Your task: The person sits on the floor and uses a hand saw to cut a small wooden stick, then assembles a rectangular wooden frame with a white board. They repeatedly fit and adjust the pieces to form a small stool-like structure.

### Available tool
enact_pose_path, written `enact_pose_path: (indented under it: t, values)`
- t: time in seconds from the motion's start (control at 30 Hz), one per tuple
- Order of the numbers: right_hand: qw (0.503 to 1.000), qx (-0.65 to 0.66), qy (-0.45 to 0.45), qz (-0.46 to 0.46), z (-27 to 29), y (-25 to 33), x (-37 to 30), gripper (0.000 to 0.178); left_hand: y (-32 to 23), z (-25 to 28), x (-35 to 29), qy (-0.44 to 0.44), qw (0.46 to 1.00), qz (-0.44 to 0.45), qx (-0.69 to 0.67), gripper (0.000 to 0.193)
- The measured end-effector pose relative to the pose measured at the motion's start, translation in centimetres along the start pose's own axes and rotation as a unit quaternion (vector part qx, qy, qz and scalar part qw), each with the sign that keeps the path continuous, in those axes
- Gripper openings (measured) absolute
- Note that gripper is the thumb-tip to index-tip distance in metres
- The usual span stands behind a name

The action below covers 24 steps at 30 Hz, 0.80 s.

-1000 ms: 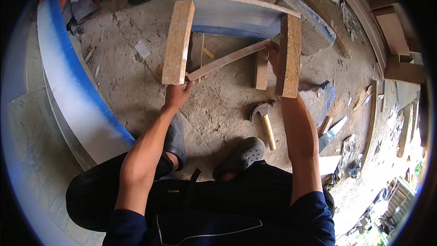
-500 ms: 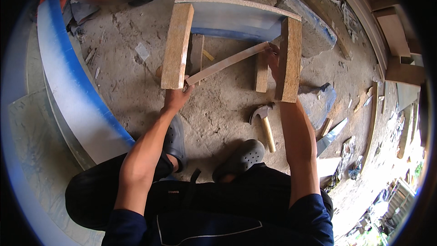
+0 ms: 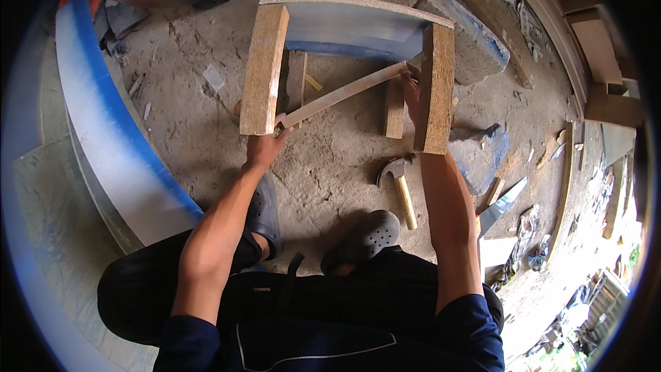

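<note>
A thin wooden strip slants between my hands, lower at its left end. My left hand is closed around that left end, just below the thick left wooden leg. At the other end, the fingers of my right hand grip the strip, partly hidden behind the right wooden leg. Both legs join a board with a bluish-grey face and a pale wooden edge, forming a three-sided frame. Two short wood blocks, one on the left and one on the right, show inside the frame.
A claw hammer lies on the floor near my shoe. To the right are a handsaw, a stone chunk and a concrete block. A curved white-and-blue panel lies at left.
The frame has shifted very slightly to the left, and the strip's right end sits a touch higher. Both hands keep their grip on the strip.
</note>
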State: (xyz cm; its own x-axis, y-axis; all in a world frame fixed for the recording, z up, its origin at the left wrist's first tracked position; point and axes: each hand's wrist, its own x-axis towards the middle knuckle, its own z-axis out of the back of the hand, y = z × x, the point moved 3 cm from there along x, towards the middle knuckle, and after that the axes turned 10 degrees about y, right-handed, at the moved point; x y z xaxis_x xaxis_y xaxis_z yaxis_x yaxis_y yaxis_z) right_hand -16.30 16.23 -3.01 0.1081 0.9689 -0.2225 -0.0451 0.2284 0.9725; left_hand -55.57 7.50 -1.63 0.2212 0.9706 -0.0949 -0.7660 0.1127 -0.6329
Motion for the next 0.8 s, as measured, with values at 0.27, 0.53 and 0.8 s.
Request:
enact_pose_path:
  t: [0.27,0.53,0.8]
  values:
    - [1.000,0.011,0.003,-0.003,0.0,0.2,0.1,0.030,-2.2,1.0,0.4,-0.001,0.997,0.005,0.074,0.046]
    - [0.998,0.059,0.012,-0.025,-0.3,0.2,-1.1,0.030,-7.3,0.8,2.4,0.031,0.994,-0.054,0.093,0.052]
    - [0.945,0.295,0.023,-0.142,1.5,-0.4,-3.3,0.030,-15.6,-3.9,7.1,0.089,0.971,-0.174,0.141,0.056]
